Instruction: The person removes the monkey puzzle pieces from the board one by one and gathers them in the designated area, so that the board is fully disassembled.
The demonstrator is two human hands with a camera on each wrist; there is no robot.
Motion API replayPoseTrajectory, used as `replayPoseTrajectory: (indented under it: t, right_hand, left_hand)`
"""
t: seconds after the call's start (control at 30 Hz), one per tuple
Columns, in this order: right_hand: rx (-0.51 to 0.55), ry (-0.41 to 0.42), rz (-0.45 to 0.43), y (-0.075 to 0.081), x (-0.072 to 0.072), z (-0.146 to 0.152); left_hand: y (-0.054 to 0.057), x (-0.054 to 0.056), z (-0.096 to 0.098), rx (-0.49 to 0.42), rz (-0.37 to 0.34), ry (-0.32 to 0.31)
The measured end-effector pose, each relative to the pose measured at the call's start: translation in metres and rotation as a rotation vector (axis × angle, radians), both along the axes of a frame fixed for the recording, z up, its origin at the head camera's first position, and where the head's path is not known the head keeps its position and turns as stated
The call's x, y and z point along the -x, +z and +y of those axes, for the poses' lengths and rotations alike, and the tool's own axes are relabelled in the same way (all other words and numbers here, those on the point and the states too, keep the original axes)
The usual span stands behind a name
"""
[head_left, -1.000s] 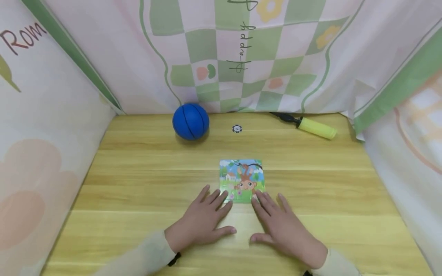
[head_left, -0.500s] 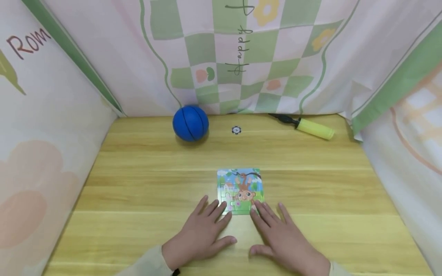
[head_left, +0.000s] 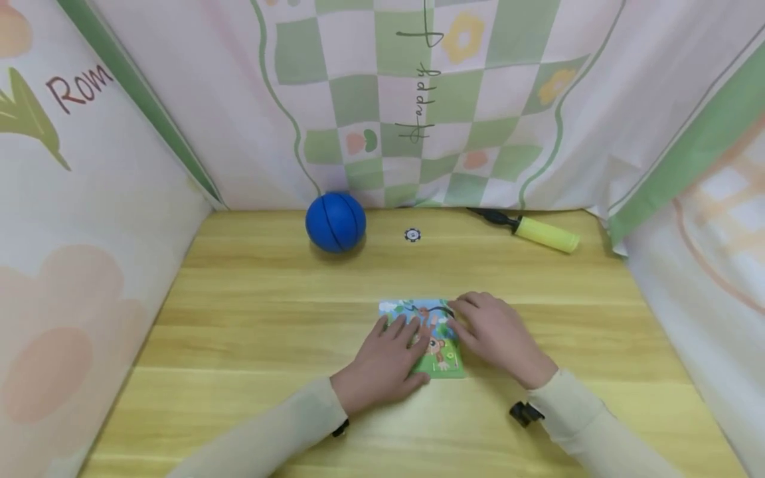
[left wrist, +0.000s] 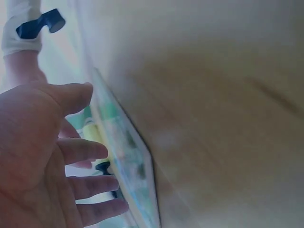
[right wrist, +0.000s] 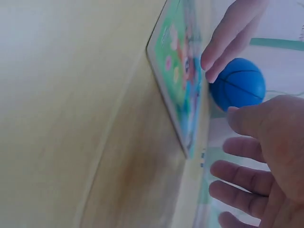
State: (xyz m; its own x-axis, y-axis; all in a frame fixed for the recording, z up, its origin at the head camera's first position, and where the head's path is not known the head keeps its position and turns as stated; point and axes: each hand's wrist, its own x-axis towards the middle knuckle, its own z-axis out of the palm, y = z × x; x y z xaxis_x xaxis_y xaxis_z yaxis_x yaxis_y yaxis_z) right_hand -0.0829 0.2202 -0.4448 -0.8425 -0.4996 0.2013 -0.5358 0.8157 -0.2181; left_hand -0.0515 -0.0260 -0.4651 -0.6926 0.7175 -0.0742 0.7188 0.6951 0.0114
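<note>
A square jigsaw puzzle (head_left: 439,365) with a monkey picture lies flat on the wooden table. My left hand (head_left: 382,365) is spread over its left half, fingers nearly straight, and covers much of the picture. At the upper right corner, the fingertips of my right hand (head_left: 499,335) overlap the puzzle's edge, the fingers slightly bent. From the right wrist, the puzzle (right wrist: 178,76) appears as a thin board beside my relaxed right hand (right wrist: 270,161). In the left wrist view, the palm and loose fingers of my left hand (left wrist: 42,152) show beside the puzzle's edge (left wrist: 135,152).
Near the back of the table sit a blue ball (head_left: 336,223) and a small black-and-white round piece (head_left: 412,235). A yellow hand pump (head_left: 545,234) with a black end lies at the back right. Patterned curtains (head_left: 394,99) enclose the table.
Both hands have left the puzzle's lower edge. The left has moved up and right over the picture, the right up to the upper right corner. The head view has also shifted slightly.
</note>
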Motion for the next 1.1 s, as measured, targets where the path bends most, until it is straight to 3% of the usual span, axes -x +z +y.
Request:
replayPoseTrajectory:
  t: [0.2,0.5,0.83,1.1]
  right_hand:
    - [-0.027,0.015,-0.056,-0.012,0.011,-0.007]
    - [-0.054,0.000,-0.078,-0.015,0.017,-0.011]
    - [-0.013,-0.020,-0.089,-0.017,0.020,-0.014]
    - [0.107,-0.062,-0.206,-0.018,0.028,-0.016]
  left_hand:
    - [-0.004,0.004,0.004,0.070,-0.014,0.018]
    - [-0.003,0.003,0.004,0.129,-0.020,-0.020]
    - [0.000,0.008,0.007,0.127,-0.053,0.004]
    - [0.002,0.009,0.009,0.149,-0.048,0.012]
